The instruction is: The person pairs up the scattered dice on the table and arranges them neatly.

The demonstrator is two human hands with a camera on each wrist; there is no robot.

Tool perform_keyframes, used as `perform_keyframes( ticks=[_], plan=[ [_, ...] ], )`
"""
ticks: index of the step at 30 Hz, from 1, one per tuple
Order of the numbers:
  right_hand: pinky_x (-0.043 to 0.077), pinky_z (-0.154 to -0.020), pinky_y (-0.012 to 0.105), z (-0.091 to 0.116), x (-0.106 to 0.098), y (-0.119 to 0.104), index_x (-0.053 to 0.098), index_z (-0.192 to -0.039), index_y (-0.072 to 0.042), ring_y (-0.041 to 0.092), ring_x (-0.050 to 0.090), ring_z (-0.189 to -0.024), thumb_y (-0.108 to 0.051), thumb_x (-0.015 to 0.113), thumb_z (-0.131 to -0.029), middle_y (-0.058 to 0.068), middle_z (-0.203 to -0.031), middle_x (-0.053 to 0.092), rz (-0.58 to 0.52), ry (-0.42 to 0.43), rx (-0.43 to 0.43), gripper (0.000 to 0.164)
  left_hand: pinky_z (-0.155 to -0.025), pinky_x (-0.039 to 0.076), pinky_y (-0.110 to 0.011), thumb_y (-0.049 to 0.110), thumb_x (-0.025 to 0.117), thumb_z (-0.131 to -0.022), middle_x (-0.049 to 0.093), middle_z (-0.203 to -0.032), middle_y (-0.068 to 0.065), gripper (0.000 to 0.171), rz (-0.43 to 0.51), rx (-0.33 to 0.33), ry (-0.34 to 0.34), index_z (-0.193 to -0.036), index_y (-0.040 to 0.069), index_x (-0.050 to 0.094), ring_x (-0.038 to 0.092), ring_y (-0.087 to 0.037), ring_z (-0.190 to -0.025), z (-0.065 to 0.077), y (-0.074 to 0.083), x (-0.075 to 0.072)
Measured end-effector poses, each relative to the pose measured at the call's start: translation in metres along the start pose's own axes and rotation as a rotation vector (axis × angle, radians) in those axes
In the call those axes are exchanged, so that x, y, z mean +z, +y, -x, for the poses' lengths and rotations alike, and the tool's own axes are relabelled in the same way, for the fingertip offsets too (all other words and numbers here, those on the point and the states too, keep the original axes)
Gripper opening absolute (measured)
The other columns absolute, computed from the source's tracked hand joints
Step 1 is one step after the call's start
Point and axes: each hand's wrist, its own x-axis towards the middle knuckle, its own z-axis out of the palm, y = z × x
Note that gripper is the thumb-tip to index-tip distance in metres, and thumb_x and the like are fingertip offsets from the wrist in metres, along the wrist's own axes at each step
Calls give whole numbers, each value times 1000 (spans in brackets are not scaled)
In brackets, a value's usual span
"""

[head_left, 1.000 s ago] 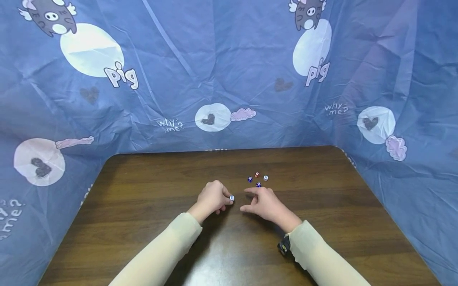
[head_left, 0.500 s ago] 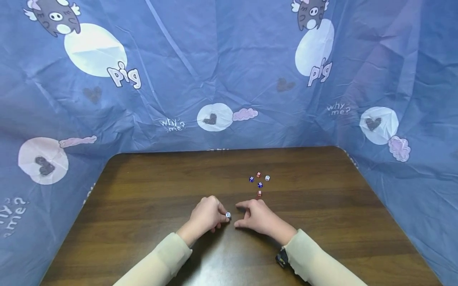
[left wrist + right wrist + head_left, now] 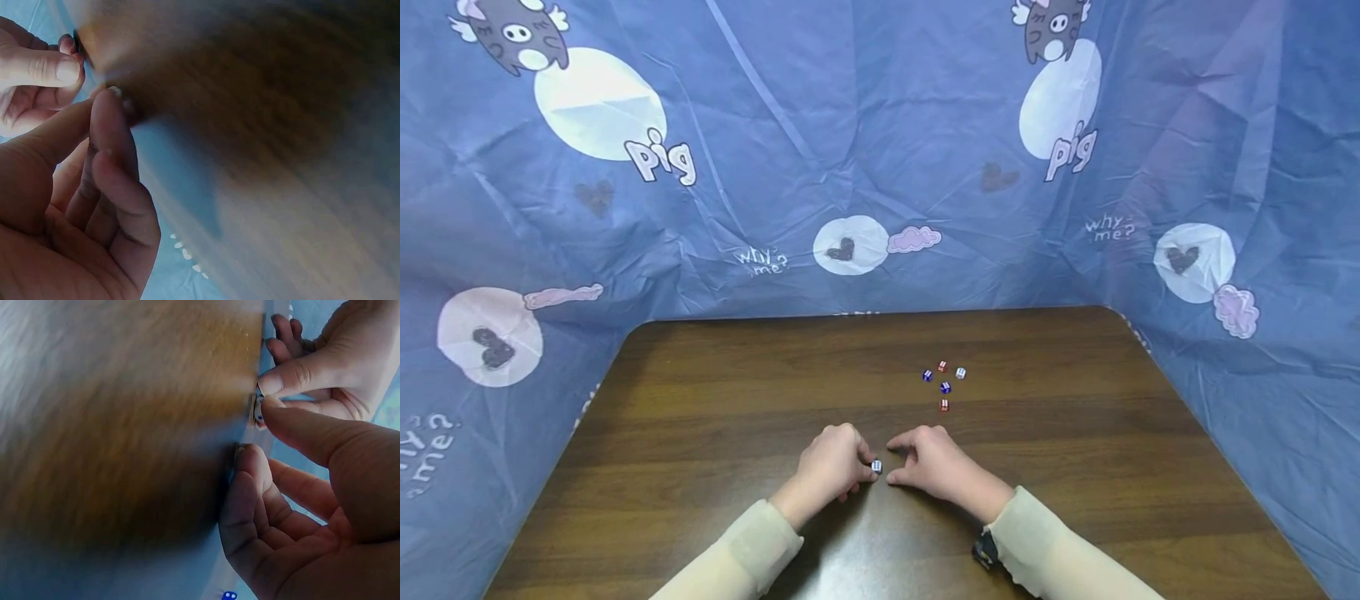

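Observation:
A small white die (image 3: 876,467) with dark pips is pinched between the thumb and forefinger of my left hand (image 3: 827,467), low over the table. My right hand (image 3: 936,462) is just right of it, thumb and forefinger apart and relaxed, with nothing between them. In the right wrist view the die (image 3: 259,407) shows at the left thumb's tip, and my right thumb (image 3: 300,428) reaches close to it. The left wrist view shows my left hand (image 3: 81,187) in front, its fingers mostly covering the die, and my right hand (image 3: 37,75) behind.
Beyond the hands, on the brown wooden table (image 3: 737,375), lie two blue dice (image 3: 945,387), two red dice (image 3: 944,406) and a white die (image 3: 961,373). A blue printed cloth (image 3: 745,167) hangs around the table's far side. A dark strap (image 3: 985,550) is at the right wrist.
Both hands have drawn back toward the body, the left one bringing its white die along. The nearer red die, hidden behind the right hand at first, now shows. The gap between the hands has narrowed.

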Motion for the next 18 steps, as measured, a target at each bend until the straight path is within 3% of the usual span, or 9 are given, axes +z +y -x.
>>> perform_keyframes(
  ticks=[7, 18],
  plan=[
    [45, -50, 23, -3, 6, -7, 79, -101, -2, -1, 51, -51, -10, 89, -78, -12, -56, 57, 19, 62, -53, 26, -44, 47, -32, 16, 90, -78, 57, -44, 6, 15, -23, 2, 7, -75, 20, 76, 55, -8, -34, 0, 3, 0],
    [42, -48, 21, -5, 13, -12, 81, -86, -7, -2, 47, -51, -3, 85, -78, -14, -55, 55, 7, 87, -71, 10, -44, 47, -34, 16, 90, -77, 57, -44, 7, 18, -30, -9, 12, -72, 22, 74, 55, -8, -34, -1, 0, 1]
  ],
)
